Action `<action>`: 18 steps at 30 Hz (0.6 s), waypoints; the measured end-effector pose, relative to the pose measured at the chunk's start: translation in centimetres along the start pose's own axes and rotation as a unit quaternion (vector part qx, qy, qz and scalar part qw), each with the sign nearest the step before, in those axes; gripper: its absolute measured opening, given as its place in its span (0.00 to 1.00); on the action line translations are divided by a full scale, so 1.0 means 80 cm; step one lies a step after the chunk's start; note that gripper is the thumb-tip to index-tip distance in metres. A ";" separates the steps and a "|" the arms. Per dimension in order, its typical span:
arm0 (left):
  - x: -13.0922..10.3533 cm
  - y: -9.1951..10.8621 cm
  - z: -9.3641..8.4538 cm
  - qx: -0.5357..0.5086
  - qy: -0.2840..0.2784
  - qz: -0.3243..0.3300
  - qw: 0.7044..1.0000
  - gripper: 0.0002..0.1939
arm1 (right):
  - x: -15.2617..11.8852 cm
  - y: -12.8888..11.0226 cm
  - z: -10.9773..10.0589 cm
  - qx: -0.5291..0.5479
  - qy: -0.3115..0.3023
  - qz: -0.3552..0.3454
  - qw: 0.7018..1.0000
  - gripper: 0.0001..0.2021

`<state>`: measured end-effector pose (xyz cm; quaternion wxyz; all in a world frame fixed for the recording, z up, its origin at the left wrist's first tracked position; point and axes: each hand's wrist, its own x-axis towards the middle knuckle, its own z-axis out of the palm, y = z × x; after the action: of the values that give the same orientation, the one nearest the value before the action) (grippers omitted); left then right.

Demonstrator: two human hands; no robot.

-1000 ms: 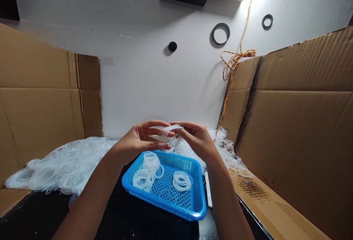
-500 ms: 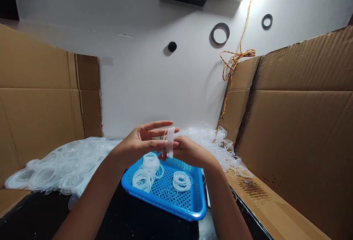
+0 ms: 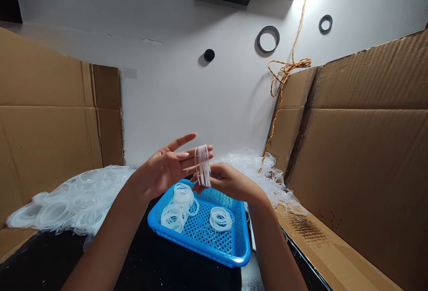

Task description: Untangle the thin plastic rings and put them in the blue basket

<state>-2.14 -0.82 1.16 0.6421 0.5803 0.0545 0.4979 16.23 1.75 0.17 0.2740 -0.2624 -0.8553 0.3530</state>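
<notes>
A bundle of thin translucent white rings (image 3: 203,166) is stretched upright between my two hands, above the basket. Reaching in from the left, my left hand (image 3: 163,168) has its middle fingers stretched through the loops; its index finger points up and away, and the thumb lies along the other fingers. My right hand (image 3: 230,179) holds the lower end of the loops with its bent fingers, some of which are hidden. Below stands a blue plastic basket (image 3: 200,250) with coiled ring bundles on the left (image 3: 174,218) and right (image 3: 220,219), plus a few loose rings.
A large pile of clear rings (image 3: 80,201) lies at left, and another heap (image 3: 281,188) behind my right arm. Cardboard walls (image 3: 368,148) stand on both sides. An orange twisted cord (image 3: 279,103) hangs down the pale wall. The basket sits on a black surface (image 3: 140,259).
My left hand has opened wider: its index finger has lifted, and the thumb has come off the rings. The bundle has shifted slightly left and up, its rings spreading apart. The basket stays put.
</notes>
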 end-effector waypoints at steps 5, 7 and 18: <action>0.001 0.005 -0.008 -0.017 0.024 0.025 0.999 0.13 | 0.001 -0.006 0.000 0.092 0.107 -0.044 0.989 0.14; 0.001 0.006 -0.010 -0.013 0.026 0.026 0.999 0.11 | 0.002 -0.008 0.001 0.138 0.165 -0.072 0.974 0.12; -0.003 0.007 -0.015 0.059 -0.055 0.017 0.997 0.14 | -0.011 -0.020 -0.002 0.327 0.092 -0.125 0.932 0.07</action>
<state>-3.34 -0.25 1.08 0.5999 0.6446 0.0388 0.4723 16.55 0.29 1.19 0.4640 -0.0802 -0.6898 0.5500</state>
